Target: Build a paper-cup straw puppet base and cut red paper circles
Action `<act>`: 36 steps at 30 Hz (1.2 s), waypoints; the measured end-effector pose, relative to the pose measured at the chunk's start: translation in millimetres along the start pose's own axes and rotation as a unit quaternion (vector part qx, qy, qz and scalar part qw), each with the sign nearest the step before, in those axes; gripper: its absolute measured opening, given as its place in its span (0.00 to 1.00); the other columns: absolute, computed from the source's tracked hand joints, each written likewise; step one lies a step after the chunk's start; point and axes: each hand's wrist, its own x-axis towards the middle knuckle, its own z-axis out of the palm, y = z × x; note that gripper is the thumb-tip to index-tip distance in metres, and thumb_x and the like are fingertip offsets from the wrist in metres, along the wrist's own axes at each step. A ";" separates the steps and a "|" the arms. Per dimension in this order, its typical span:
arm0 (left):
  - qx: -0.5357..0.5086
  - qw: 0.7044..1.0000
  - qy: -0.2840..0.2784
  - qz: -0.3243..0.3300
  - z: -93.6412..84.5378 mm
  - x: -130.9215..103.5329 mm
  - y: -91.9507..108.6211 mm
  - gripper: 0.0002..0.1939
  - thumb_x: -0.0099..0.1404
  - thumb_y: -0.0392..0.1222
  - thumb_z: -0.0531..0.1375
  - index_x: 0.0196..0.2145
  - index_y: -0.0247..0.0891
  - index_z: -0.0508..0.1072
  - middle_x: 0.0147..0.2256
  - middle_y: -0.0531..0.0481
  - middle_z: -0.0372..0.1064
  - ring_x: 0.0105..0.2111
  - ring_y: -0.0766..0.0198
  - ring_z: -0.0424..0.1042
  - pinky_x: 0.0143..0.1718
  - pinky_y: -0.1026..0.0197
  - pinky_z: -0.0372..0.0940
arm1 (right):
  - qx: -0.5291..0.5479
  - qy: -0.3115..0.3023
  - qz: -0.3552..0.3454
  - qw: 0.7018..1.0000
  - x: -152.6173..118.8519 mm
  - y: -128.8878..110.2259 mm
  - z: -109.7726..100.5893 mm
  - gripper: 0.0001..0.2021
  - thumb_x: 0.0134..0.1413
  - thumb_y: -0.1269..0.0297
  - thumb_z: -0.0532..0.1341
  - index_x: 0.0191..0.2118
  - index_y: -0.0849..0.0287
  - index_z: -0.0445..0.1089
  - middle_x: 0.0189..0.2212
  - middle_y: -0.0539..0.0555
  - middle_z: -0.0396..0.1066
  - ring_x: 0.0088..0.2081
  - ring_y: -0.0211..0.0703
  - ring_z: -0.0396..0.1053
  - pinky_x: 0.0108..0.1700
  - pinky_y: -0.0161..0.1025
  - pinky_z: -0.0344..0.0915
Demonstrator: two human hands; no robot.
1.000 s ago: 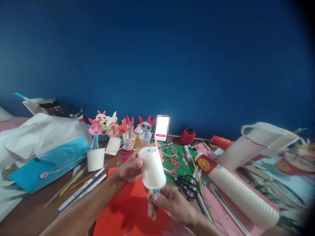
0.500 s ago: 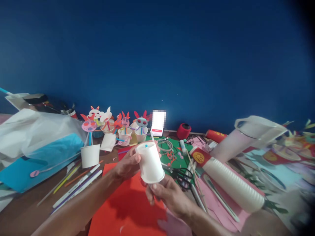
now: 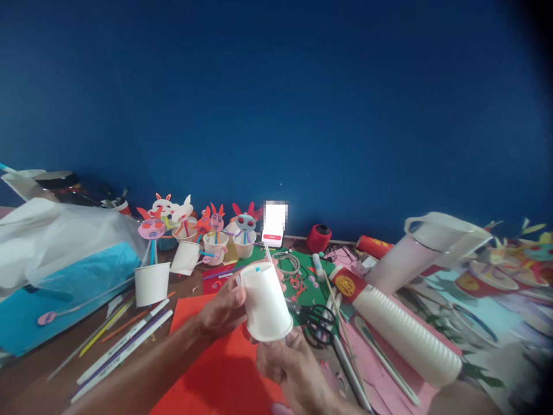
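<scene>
A white paper cup (image 3: 266,302) is held upside down and tilted between my hands, its rim low and towards the right. My left hand (image 3: 227,306) wraps round the narrow base end, with fingers partly hidden behind the cup. At the rim, my right hand (image 3: 290,362) is closed; whether its fingers reach inside the cup is hidden. A pale straw (image 3: 267,251) rises beyond the cup's base, and a small blue spot shows on the base. Below lies a red paper sheet (image 3: 216,374).
Paper-faced puppets in cups stand at the back left, one in a nearer white cup (image 3: 152,285). White markers (image 3: 123,349) lie left. Right are black-handled scissors (image 3: 318,324), a long sleeve of stacked cups (image 3: 401,328), a translucent jug (image 3: 401,259) and a red round object (image 3: 318,238).
The cup and my right hand sit slightly lower in view, and my right hand has turned, its fingers now more curled under the rim. The whole view has shifted slightly.
</scene>
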 end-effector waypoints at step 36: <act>0.108 0.994 0.006 0.029 -7.1 -0.1 20.9 0.33 0.49 0.53 0.65 0.52 0.38 0.65 0.40 0.40 0.72 0.42 0.47 0.69 0.39 0.54 0.65 | -0.705 0.024 -0.024 0.708 8.6 -103.2 -82.6 0.14 0.47 0.60 0.60 0.41 0.54 0.73 0.32 0.55 0.74 0.34 0.48 0.69 0.36 0.41 0.60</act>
